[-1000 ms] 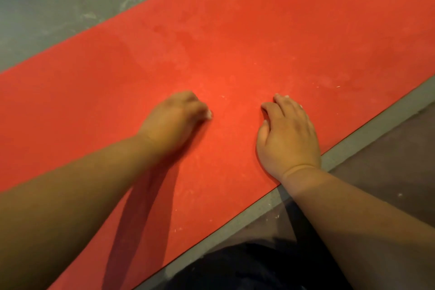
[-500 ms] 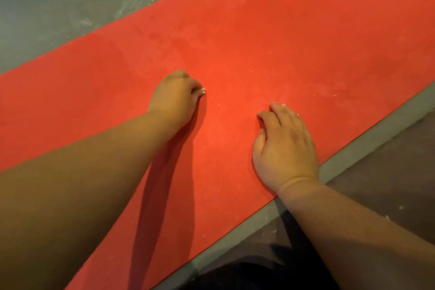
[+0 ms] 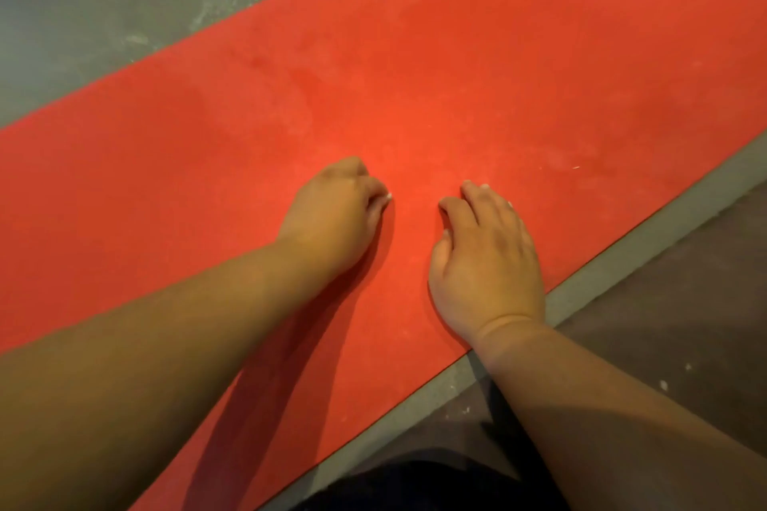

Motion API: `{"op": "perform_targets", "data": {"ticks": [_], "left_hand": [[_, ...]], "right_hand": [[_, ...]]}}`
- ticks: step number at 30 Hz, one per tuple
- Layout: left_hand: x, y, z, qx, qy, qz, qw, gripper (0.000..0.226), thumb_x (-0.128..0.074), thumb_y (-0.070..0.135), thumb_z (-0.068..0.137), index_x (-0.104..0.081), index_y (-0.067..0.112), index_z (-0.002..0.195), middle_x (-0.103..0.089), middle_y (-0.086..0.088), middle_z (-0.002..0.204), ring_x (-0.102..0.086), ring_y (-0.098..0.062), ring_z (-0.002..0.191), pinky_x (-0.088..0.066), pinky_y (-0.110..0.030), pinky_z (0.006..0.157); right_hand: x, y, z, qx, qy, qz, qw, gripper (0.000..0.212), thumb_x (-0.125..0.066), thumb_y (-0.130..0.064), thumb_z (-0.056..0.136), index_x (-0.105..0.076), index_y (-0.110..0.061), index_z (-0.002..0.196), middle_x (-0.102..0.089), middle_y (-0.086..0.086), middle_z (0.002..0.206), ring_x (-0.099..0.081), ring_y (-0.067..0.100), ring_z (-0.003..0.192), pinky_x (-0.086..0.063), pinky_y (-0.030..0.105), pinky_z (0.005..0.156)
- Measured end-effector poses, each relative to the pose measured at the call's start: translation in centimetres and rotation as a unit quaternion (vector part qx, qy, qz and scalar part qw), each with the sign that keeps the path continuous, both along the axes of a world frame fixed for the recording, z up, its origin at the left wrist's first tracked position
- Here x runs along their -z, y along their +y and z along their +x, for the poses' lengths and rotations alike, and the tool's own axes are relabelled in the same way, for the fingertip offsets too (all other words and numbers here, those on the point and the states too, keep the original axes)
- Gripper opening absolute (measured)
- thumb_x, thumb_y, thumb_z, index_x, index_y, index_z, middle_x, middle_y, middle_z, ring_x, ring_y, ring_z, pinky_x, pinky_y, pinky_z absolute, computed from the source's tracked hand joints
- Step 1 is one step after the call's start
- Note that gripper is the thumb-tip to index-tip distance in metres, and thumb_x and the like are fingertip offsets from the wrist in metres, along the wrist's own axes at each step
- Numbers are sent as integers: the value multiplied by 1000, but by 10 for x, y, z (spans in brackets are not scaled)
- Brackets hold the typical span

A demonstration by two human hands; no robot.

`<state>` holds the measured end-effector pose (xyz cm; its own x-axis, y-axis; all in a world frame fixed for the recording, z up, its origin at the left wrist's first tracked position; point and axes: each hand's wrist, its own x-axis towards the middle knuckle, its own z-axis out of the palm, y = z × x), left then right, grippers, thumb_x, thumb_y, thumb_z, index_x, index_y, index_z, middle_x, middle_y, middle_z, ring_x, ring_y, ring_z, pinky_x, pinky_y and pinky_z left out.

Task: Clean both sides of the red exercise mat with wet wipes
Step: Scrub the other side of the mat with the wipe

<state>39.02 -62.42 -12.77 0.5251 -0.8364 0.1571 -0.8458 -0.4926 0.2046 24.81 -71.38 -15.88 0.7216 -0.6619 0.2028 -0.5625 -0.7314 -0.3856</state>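
On red mat (image 3: 498,75), left hand (image 3: 332,216) curled, contents hidden, drawn back beside flat, relaxed right hand (image 3: 485,261)

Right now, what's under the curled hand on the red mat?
Only the red mat shows around the left hand. A tiny white bit peeks out by its fingers; the hand covers the rest.

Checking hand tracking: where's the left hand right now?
Head view, centre frame: the left hand rests on the red mat with fingers curled under, close beside but apart from the right hand, which lies palm down near the mat's near edge.
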Motion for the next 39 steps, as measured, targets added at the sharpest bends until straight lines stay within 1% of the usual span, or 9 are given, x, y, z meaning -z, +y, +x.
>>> {"op": "perform_targets", "data": {"ticks": [3,9,13,16,21,27,32,36,39], "left_hand": [[-6,8,2,56,4,27,998,20,-61,25,90,-75,11,92,-64,-11,89,-63,-34,85,-50,-37,72],[3,-38,35,-141,7,17,990,23,-58,26,93,-72,14,106,-62,-14,109,-58,-34,103,-42,-37,82],[-2,-6,-27,-21,50,-34,998,19,-62,27,91,-75,15,99,-65,-8,95,-61,-29,93,-45,-36,80],[-4,-17,-7,21,28,19,999,22,-62,30,91,-75,15,101,-66,-9,99,-61,-30,97,-46,-37,81],[3,-60,42,-196,-7,19,980,27,-57,27,94,-71,10,108,-65,-18,112,-60,-36,105,-46,-40,85],[-2,-64,21,-2,-12,51,999,28,-55,30,95,-72,11,106,-62,-14,106,-58,-35,102,-47,-42,86],[5,-56,53,-144,-40,25,988,27,-55,26,95,-72,8,107,-61,-20,109,-57,-39,103,-43,-42,84],[-1,-26,-5,56,35,-18,998,26,-56,29,90,-76,13,94,-65,-11,90,-63,-32,88,-50,-36,74],[-4,-15,31,102,-25,44,994,24,-56,26,90,-76,14,95,-65,-12,89,-64,-34,85,-52,-38,71]], "right_hand": [[-1,0,1,1,3,0,1000,42,-42,-23,80,-60,-16,117,-50,8,139,-40,26,134,-26,41,113],[1,-1,1,-3,-1,10,1000,41,-43,-22,83,-60,-16,119,-48,8,140,-37,26,135,-24,40,114],[1,-1,1,2,-4,1,1000,42,-43,-23,80,-61,-16,117,-51,9,138,-40,27,133,-26,41,113],[0,-1,1,1,-1,3,1000,43,-41,-24,80,-60,-16,118,-50,8,139,-39,27,134,-24,40,113],[1,-2,3,-3,2,4,1000,43,-40,-24,81,-60,-16,118,-49,7,140,-38,26,135,-22,39,114],[-1,-1,2,6,-3,-13,1000,48,-34,-26,80,-61,-15,117,-53,8,136,-43,26,131,-28,40,112],[0,-2,2,-1,2,4,1000,45,-42,-24,80,-60,-16,120,-50,8,139,-39,25,134,-25,39,113],[-2,-2,3,3,-1,3,1000,44,-42,-24,79,-61,-17,117,-51,7,139,-40,26,133,-25,40,113],[-2,-3,1,-5,6,10,1000,43,-41,-24,81,-59,-17,119,-48,7,141,-37,25,135,-22,38,114]]}}
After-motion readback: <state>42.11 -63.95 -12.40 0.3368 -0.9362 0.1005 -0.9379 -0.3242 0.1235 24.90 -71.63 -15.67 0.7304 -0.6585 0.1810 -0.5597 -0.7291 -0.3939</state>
